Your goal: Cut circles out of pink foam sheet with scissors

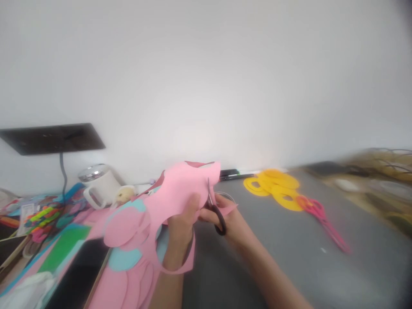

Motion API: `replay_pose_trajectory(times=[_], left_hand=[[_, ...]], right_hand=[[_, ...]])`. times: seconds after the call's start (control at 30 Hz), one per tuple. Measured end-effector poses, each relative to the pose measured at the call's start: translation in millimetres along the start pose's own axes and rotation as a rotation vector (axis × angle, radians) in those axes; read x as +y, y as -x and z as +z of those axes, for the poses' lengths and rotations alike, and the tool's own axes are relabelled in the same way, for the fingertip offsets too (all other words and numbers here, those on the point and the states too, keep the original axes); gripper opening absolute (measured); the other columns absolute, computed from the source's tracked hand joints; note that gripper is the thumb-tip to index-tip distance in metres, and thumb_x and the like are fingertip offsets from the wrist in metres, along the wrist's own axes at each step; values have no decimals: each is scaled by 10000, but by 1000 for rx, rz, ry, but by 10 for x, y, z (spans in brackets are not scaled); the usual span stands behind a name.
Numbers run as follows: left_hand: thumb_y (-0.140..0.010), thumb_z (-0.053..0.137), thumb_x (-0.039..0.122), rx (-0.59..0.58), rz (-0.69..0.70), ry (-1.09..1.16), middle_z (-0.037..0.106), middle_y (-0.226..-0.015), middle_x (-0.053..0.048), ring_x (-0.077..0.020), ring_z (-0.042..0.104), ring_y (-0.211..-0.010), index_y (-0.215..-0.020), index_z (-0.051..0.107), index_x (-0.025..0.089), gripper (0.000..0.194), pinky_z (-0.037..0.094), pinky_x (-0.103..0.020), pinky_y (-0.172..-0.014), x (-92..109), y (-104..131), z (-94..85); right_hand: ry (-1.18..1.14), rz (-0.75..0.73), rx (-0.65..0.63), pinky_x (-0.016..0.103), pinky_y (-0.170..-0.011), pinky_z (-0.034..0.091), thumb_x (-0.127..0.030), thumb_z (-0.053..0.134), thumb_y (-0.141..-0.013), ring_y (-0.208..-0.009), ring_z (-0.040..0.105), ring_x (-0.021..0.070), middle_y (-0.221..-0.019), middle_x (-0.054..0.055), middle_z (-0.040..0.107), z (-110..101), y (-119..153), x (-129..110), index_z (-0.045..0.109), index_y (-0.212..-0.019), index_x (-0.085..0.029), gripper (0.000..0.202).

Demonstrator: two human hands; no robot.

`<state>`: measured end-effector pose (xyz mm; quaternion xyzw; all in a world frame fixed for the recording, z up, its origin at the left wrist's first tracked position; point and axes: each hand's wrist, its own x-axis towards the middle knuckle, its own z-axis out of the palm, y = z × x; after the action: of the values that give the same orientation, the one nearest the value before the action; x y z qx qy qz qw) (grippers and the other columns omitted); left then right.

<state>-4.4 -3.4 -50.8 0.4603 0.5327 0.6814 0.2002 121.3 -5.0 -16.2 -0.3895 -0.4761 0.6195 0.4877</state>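
Note:
In the middle of the head view, my left hand (183, 221) grips a large pink paper sheet (182, 186) with round holes cut from it; a ring-shaped scrap of it loops around my wrist. My right hand (225, 212) is closed on black-handled scissors (219, 219). Their blades stand against the right part of the sheet, where a narrow strip hangs beside the fingers. Left of my hands lie pink paper circles (124, 225) and a light blue one (125, 259). My left fingertips are hidden behind the paper.
Yellow paper rings (273, 186) and pink scissors (325, 221) lie on the grey table (273, 257) to the right. A black phone (80, 270), green sheet (64, 246) and white mug (101, 189) are on the left. Black pens (236, 176) lie by the wall.

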Motion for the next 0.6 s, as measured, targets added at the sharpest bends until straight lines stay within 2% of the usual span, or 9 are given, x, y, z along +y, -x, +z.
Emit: replay_pose_trajectory(times=[0.13,0.27,0.4,0.6], left_hand=[[-658,711,494,-3,-79,-12,680,-947,-78,-264,629,-942,-1075,605,206,518,501,-431,-905,61,-2,45],[-654,715,484,-45,-127,52,673,-950,-87,-276,624,-962,-1014,635,224,451,537,-413,-830,-78,-7,9],[-652,718,463,-55,-131,67,678,-911,-71,-280,614,-986,-961,656,240,386,532,-412,-856,-173,-31,-10],[-630,737,443,-72,-113,81,695,-919,-40,-261,603,-1013,-893,660,243,340,501,-391,-922,-50,-58,11]], right_hand=[[-25,-25,-31,268,-619,399,-376,787,-552,-655,499,144,-748,31,605,-4,-11,18,626,-807,-151,376],[-23,-33,-33,266,-587,402,-400,792,-538,-613,492,140,-661,10,575,-18,-12,27,630,-781,-152,383],[-18,-21,-50,263,-586,402,-373,783,-564,-621,485,137,-664,1,546,-17,-3,22,625,-787,-153,351],[-18,9,-60,253,-590,383,-311,781,-573,-638,455,126,-692,-11,513,-8,-1,13,610,-789,-155,317]])
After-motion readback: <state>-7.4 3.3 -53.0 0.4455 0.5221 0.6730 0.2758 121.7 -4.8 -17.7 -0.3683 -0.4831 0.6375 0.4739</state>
